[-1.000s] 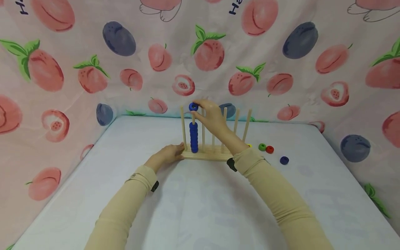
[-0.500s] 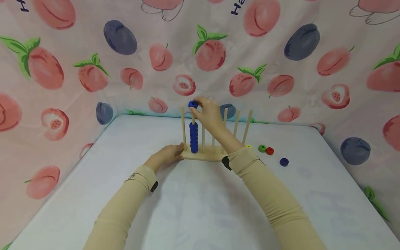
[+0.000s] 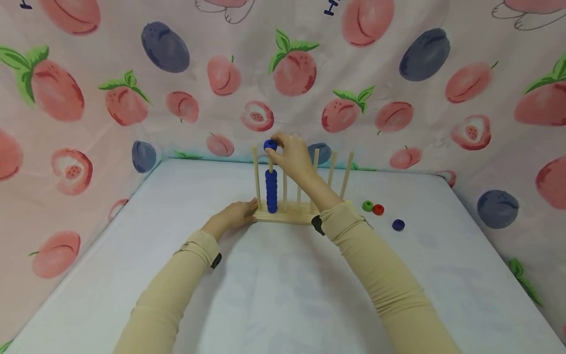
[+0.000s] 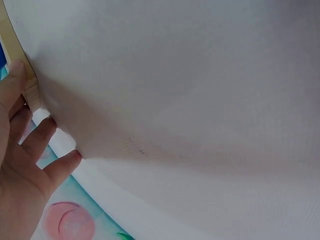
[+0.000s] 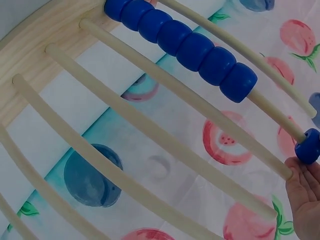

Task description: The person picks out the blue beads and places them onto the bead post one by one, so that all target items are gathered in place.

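A wooden peg rack (image 3: 287, 216) with several upright pegs stands on the white-covered table. Its second peg from the left carries a stack of blue beads (image 3: 271, 191). At the tip of that same peg, my right hand (image 3: 294, 155) pinches another blue bead (image 5: 308, 146) between thumb and fingers. A stretch of bare peg (image 5: 276, 117) shows between this bead and the stack. Low at the rack's left end, my left hand (image 3: 236, 215) grips the base (image 4: 20, 60), thumb on top, the other fingers spread by the end face.
Right of the rack lie a green bead (image 3: 367, 206), a red bead (image 3: 378, 209) and a dark blue bead (image 3: 398, 224). A bit of yellow shows behind the right sleeve (image 3: 353, 226). Fruit-printed cloth (image 3: 292, 73) hangs behind the table.
The blue bead in my right hand has risen slightly at the peg's tip, and its hole has turned more upward. My left hand stays on the base. The head view has shifted a little.
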Tool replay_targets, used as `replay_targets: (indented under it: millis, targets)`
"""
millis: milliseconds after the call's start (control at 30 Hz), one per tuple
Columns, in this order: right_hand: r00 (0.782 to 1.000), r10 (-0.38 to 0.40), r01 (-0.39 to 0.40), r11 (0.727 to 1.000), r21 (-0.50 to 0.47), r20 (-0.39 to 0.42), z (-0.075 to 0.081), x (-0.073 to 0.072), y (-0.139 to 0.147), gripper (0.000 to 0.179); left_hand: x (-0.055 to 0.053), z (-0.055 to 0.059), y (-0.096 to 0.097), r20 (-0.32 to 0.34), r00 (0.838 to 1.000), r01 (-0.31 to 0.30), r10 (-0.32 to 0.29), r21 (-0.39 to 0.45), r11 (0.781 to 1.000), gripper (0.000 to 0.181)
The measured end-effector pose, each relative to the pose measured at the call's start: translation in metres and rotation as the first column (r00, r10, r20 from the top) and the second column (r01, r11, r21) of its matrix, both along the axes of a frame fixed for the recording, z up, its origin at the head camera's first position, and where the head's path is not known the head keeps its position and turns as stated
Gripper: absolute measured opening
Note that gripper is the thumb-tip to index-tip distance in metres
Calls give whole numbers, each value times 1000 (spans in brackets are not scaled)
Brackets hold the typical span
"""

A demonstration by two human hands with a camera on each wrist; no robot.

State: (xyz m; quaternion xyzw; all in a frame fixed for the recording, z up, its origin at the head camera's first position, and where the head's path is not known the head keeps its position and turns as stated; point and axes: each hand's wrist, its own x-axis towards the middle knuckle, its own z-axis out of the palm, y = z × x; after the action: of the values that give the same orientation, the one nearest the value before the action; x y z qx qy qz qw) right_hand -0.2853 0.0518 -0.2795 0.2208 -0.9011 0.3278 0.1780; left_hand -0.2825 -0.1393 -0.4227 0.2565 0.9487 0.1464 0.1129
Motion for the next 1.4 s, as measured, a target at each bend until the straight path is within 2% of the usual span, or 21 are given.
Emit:
replay_targets:
  millis: [200, 300, 467, 500, 533, 600, 700, 800, 833, 1033, 1267, 1400]
  targets:
    - [1000, 15, -15, 1000, -3, 17, -2, 1, -2, 34, 0, -6, -4, 26, 1000, -5, 5, 13, 1000, 59]
    - [1000, 19, -19, 1000, -8, 7, -2, 1, -4, 34, -7, -14, -10, -14, 1000, 18, -18, 31, 999, 61]
    - [1000, 11, -11, 1000, -15, 11, -2, 0, -1, 34, -18, -25, -11, -1, 1000, 16, -16, 49, 999, 62]
    - [1000, 13, -13, 1000, -14, 11, -2, 0, -1, 34, -19, -25, -10, 27, 1000, 1, -3, 47, 999, 62]
    - [1000, 16, -16, 1000, -13, 10, -2, 0, -1, 34, -20, -27, -10, 27, 1000, 1, -2, 41, 999, 62]
    - [1000, 23, -23, 1000, -9, 5, -1, -1, 0, 35, -25, -34, -13, -15, 1000, 22, -21, 48, 999, 62]
    - [1000, 30, -30, 1000, -9, 7, -2, -1, 0, 35, -22, -32, -13, -35, 999, 44, -42, 48, 998, 61]
    - [999, 32, -32, 999, -2, 14, -3, -1, 1, 34, -14, -24, -10, -36, 998, 44, -42, 63, 997, 61]
    - [999, 33, -33, 999, 0, 16, -4, -1, 2, 34, -8, -17, -7, -7, 1000, 26, -26, 52, 998, 60]
    - [999, 47, -47, 999, -25, 21, -4, 0, 5, 30, 2, -6, -1, -36, 999, 22, -22, 4, 1000, 54]
    - [993, 106, -99, 987, -125, 55, -2, -1, 8, 30, -1, -3, 0, -1, 1000, 5, -5, -22, 1000, 53]
    - [987, 138, -118, 969, -218, 78, 1, -2, 8, 35, -5, -1, 0, 8, 1000, -8, 8, -29, 1000, 58]
